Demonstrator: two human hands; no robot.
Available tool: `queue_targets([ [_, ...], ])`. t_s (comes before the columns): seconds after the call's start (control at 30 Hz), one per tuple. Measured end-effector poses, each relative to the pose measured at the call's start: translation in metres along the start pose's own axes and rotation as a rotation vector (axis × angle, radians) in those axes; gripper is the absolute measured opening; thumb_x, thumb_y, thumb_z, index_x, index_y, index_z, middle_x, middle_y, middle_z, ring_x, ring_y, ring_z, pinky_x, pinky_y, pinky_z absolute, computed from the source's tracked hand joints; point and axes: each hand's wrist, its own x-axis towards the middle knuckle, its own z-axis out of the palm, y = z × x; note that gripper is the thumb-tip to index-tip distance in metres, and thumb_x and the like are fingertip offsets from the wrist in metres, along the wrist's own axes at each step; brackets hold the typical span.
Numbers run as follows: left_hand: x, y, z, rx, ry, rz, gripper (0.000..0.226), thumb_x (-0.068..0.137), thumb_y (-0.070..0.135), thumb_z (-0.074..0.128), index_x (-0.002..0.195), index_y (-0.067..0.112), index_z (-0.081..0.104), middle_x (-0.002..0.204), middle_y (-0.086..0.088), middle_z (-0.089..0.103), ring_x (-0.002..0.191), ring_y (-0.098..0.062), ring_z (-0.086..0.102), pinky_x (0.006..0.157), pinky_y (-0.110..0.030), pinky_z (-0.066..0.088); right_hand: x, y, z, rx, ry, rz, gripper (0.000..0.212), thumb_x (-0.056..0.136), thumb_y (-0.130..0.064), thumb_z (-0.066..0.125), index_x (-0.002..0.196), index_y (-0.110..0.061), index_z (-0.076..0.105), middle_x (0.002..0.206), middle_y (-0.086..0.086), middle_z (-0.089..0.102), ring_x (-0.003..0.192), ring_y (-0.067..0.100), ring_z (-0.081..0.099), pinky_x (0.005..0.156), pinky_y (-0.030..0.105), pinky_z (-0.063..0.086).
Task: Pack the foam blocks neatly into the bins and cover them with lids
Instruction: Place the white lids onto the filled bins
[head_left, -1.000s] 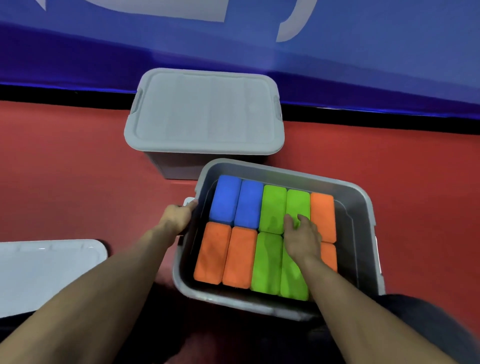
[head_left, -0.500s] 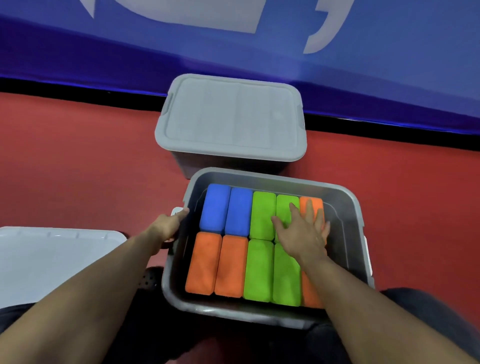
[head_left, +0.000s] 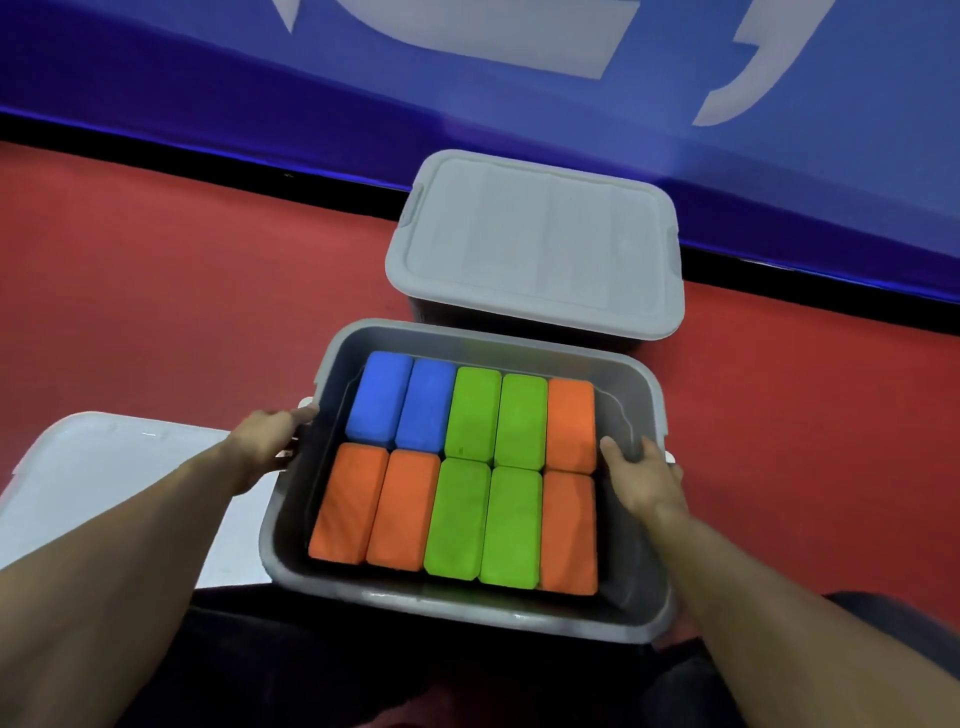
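Observation:
An open grey bin (head_left: 457, 610) sits in front of me, filled with foam blocks in two rows: two blue blocks (head_left: 402, 400), several green blocks (head_left: 483, 473) and several orange blocks (head_left: 374, 512). My left hand (head_left: 267, 441) grips the bin's left rim at its handle. My right hand (head_left: 641, 475) grips the right rim, thumb inside the bin beside an orange block. A loose pale lid (head_left: 98, 483) lies flat to the left, partly under my left forearm.
A second grey bin with its lid on (head_left: 537, 244) stands just behind the open one. Both rest on a red floor (head_left: 182, 291) bounded at the back by a black strip and a blue wall. My dark-clothed legs are below the bin.
My right hand has left the green and orange blocks and moved out to the bin's right rim. The view has swung left, so both bins appear further right.

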Motion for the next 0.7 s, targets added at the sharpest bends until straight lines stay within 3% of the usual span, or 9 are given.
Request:
queue_targets([
  [0.1, -0.007, -0.004, -0.006, 0.016, -0.007, 0.058, 0.041, 0.098, 0.035, 0.061, 0.106, -0.004, 0.071, 0.093, -0.017, 0.071, 0.086, -0.027, 0.062, 0.085, -0.041, 0.050, -0.004, -0.016, 0.013, -0.074, 0.062, -0.030, 0.078, 0.091, -0.072, 0.045, 0.156, -0.033, 0.028, 0.162, 0.020, 0.020, 0.147, 0.045, 0.022, 0.120, 0.055, 0.023],
  [0.23, -0.018, 0.000, -0.004, -0.062, -0.085, 0.140, 0.033, 0.095, 0.029, 0.060, 0.104, 0.002, 0.075, 0.091, -0.010, 0.067, 0.087, -0.024, 0.055, 0.083, -0.041, 0.040, -0.024, -0.055, 0.039, -0.253, 0.184, -0.378, 0.076, 0.095, -0.066, 0.046, 0.157, -0.026, 0.032, 0.166, 0.015, 0.019, 0.153, 0.032, 0.017, 0.125, 0.049, 0.015],
  [0.33, -0.022, 0.015, 0.008, -0.113, -0.170, 0.206, 0.036, 0.088, 0.029, 0.060, 0.109, 0.003, 0.073, 0.093, -0.006, 0.063, 0.085, -0.017, 0.051, 0.075, -0.032, 0.037, -0.047, -0.082, 0.057, -0.305, 0.147, -0.531, 0.074, 0.097, -0.067, 0.042, 0.160, -0.031, 0.024, 0.170, 0.006, 0.004, 0.156, 0.027, 0.008, 0.126, 0.045, 0.007],
  [0.4, -0.020, 0.025, 0.017, -0.102, -0.184, 0.225, 0.025, 0.095, 0.024, 0.059, 0.104, 0.004, 0.071, 0.083, -0.001, 0.063, 0.071, -0.008, 0.056, 0.064, -0.020, 0.042, -0.053, -0.089, 0.063, -0.366, 0.116, -0.605, 0.073, 0.098, -0.067, 0.038, 0.160, -0.035, 0.019, 0.171, 0.001, -0.003, 0.157, 0.025, 0.001, 0.127, 0.045, 0.003],
  [0.47, -0.013, 0.027, 0.024, -0.080, -0.171, 0.218, 0.021, 0.100, 0.020, 0.056, 0.106, 0.005, 0.070, 0.077, 0.004, 0.067, 0.062, -0.002, 0.061, 0.063, -0.017, 0.047, -0.055, -0.088, 0.065, -0.422, 0.082, -0.639, 0.073, 0.098, -0.069, 0.035, 0.160, -0.037, 0.016, 0.170, -0.003, -0.008, 0.157, 0.025, -0.003, 0.127, 0.046, 0.000],
  [0.53, -0.011, 0.025, 0.025, -0.084, -0.172, 0.194, 0.023, 0.101, 0.020, 0.056, 0.110, 0.004, 0.070, 0.082, 0.003, 0.071, 0.070, -0.004, 0.065, 0.067, -0.019, 0.050, -0.055, -0.086, 0.065, -0.470, 0.058, -0.656, 0.073, 0.098, -0.070, 0.032, 0.161, -0.038, 0.014, 0.170, -0.005, -0.009, 0.157, 0.024, -0.006, 0.127, 0.046, -0.003],
  [0.6, -0.010, 0.026, 0.021, -0.073, -0.176, 0.190, 0.021, 0.102, 0.024, 0.055, 0.106, 0.009, 0.069, 0.097, -0.003, 0.070, 0.092, -0.013, 0.065, 0.077, -0.025, 0.052, -0.057, -0.086, 0.066, -0.521, 0.048, -0.683, 0.074, 0.098, -0.071, 0.029, 0.161, -0.038, 0.012, 0.170, -0.006, -0.008, 0.157, 0.023, -0.007, 0.127, 0.046, -0.004],
  [0.7, -0.009, 0.037, 0.008, 0.144, -0.138, 0.224, 0.046, 0.101, 0.038, 0.056, 0.137, 0.008, 0.058, 0.135, -0.009, 0.061, 0.125, -0.026, 0.055, 0.102, -0.035, 0.042, -0.063, -0.095, 0.069, -0.575, 0.055, -0.749, 0.073, 0.098, -0.071, 0.027, 0.162, -0.037, 0.012, 0.170, -0.006, -0.002, 0.157, 0.023, -0.003, 0.127, 0.044, -0.004],
])
